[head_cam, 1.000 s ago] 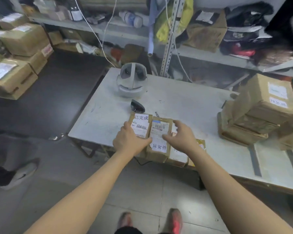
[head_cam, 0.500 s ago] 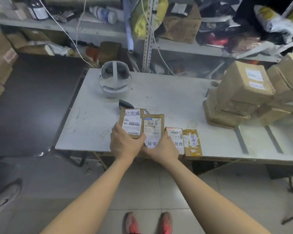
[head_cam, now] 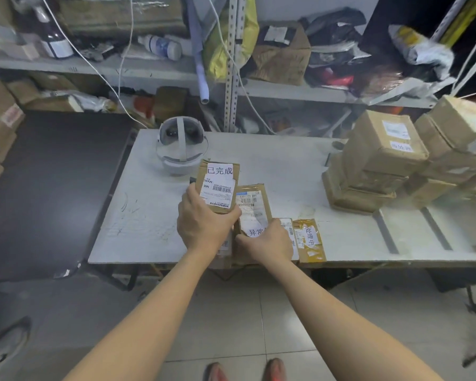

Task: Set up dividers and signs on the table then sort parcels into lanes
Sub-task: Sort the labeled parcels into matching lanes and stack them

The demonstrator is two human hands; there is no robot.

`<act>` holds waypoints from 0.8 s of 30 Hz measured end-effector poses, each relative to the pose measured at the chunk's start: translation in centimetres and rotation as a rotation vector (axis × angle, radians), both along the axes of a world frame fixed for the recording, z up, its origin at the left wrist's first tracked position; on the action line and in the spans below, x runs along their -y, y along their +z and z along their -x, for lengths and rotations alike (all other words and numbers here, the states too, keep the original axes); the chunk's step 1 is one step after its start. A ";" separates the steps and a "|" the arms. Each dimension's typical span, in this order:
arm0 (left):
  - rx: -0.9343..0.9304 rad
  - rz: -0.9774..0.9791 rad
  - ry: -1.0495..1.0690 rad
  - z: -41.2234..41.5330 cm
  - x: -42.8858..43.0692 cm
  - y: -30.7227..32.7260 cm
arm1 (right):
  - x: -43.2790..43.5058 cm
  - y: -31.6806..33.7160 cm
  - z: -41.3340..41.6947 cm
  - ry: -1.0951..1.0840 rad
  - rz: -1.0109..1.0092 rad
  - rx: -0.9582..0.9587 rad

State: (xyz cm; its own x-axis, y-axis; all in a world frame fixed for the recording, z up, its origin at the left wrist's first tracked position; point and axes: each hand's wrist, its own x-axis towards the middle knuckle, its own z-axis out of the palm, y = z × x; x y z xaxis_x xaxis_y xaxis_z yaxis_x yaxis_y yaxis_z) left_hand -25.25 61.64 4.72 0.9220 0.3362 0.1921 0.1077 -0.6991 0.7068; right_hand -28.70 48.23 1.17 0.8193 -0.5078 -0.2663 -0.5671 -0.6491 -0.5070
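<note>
My left hand (head_cam: pixel 204 224) grips a brown cardboard sign (head_cam: pixel 219 185) with a white label, tilted up off the table. Just right of it, my right hand (head_cam: pixel 267 242) holds the lower end of a second labelled cardboard sign (head_cam: pixel 252 207). Two more labelled cardboard pieces (head_cam: pixel 309 239) lie flat to the right at the front edge of the white table (head_cam: pixel 286 166). Another piece lies partly hidden under my left hand. A pile of brown parcels (head_cam: pixel 379 160) stands on the table's right side.
A white headset (head_cam: pixel 180 149) sits at the table's back left. Behind the table are metal shelves (head_cam: pixel 232 64) crammed with boxes, bags and bottles. More cartons (head_cam: pixel 0 127) are stacked at the far left. Grey tape strips (head_cam: pixel 385 235) mark the table at the right.
My left hand has lifted its sign higher and tilted it up. My right hand has slid back onto the lower end of the second sign. The camera has shifted right.
</note>
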 end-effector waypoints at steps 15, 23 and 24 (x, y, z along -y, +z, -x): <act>0.174 0.055 -0.083 2.0 12.3 6.0 | 15.9 8.3 4.2 -0.085 -0.143 0.352; 0.165 0.029 -0.130 7.2 25.1 6.8 | 30.9 10.2 10.7 -0.123 -0.149 0.396; 0.160 0.030 -0.132 7.9 26.8 6.8 | 32.9 10.2 11.7 -0.131 -0.154 0.400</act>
